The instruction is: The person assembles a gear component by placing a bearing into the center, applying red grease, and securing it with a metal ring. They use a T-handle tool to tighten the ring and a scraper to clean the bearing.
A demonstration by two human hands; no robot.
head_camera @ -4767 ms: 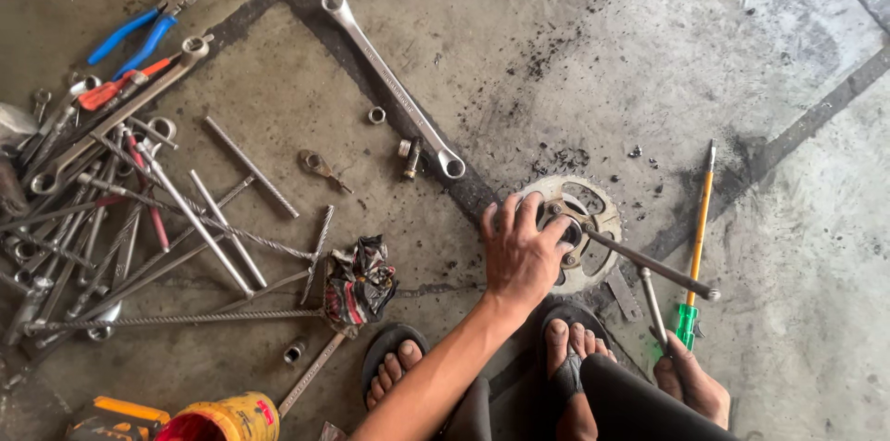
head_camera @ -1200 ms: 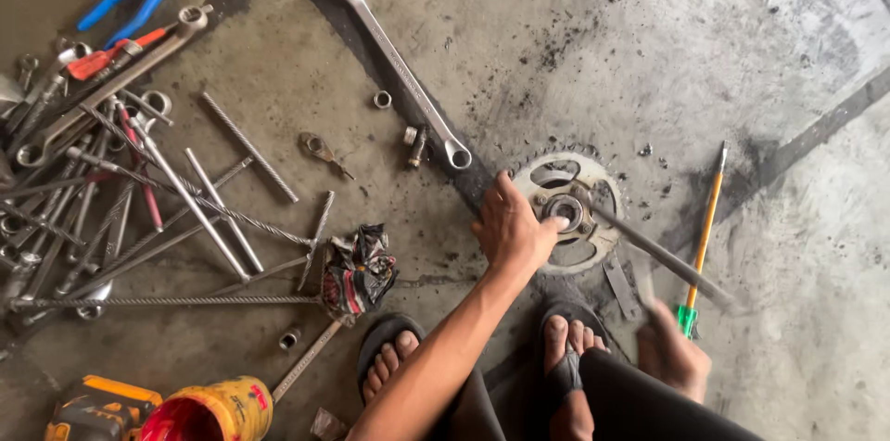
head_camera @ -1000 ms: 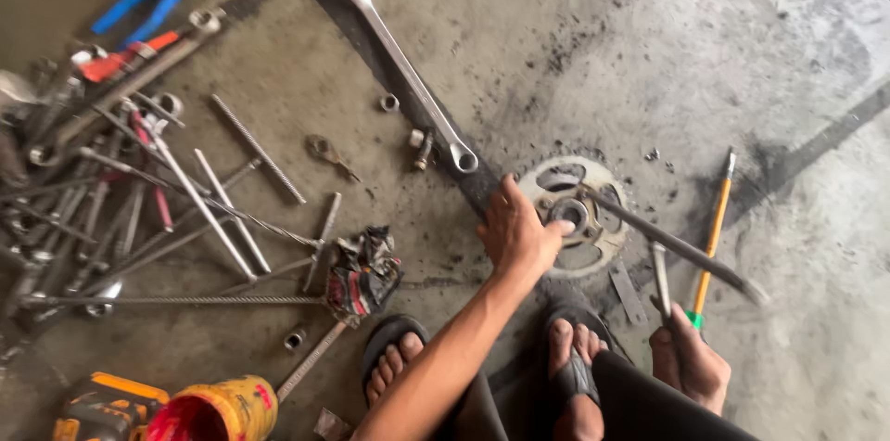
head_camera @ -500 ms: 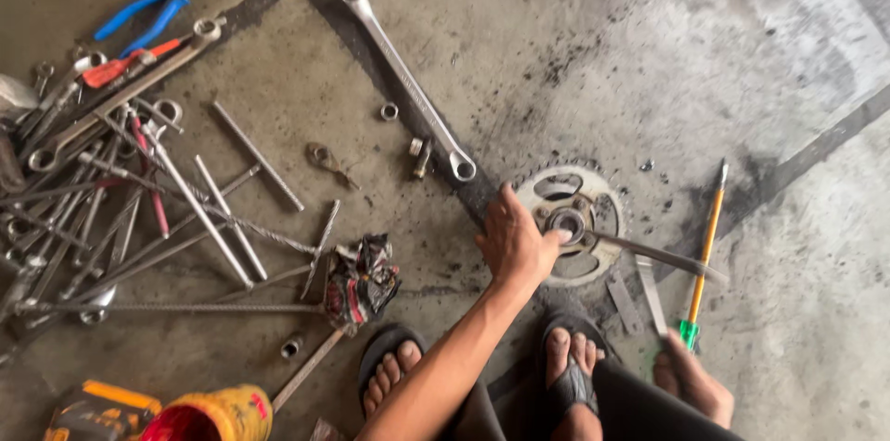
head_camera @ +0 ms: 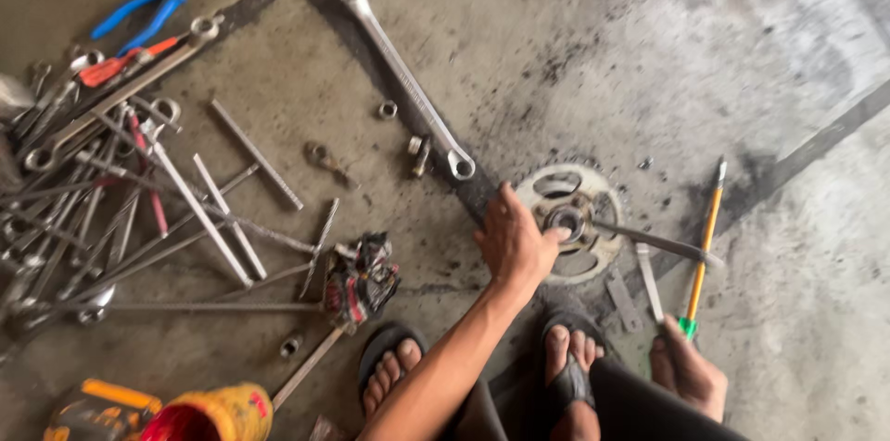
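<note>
My left hand (head_camera: 513, 242) reaches forward onto a round toothed sprocket (head_camera: 579, 183) lying flat on the concrete, with fingertips pressed at its centre hub (head_camera: 565, 218). A thin metal rod (head_camera: 660, 243) runs from the hub out to the right. My right hand (head_camera: 691, 376) sits low at the right by my knee, curled around the green end of a long yellow-shafted screwdriver (head_camera: 705, 237) that points away from me. Both my feet in dark sandals (head_camera: 567, 376) are just below the sprocket.
A long ring spanner (head_camera: 408, 79) lies diagonally above the sprocket, with nuts (head_camera: 387, 110) and a bolt (head_camera: 419, 153) beside it. A heap of spanners, rods and blue-handled pliers (head_camera: 148, 5) fills the left. A crumpled rag (head_camera: 362, 276) and a yellow-red tin (head_camera: 209, 413) sit near my left foot.
My left hand has slid slightly left off the sprocket's middle, leaving fingertips on the hub. The right hand and the screwdriver stay in place; the view has shifted a little.
</note>
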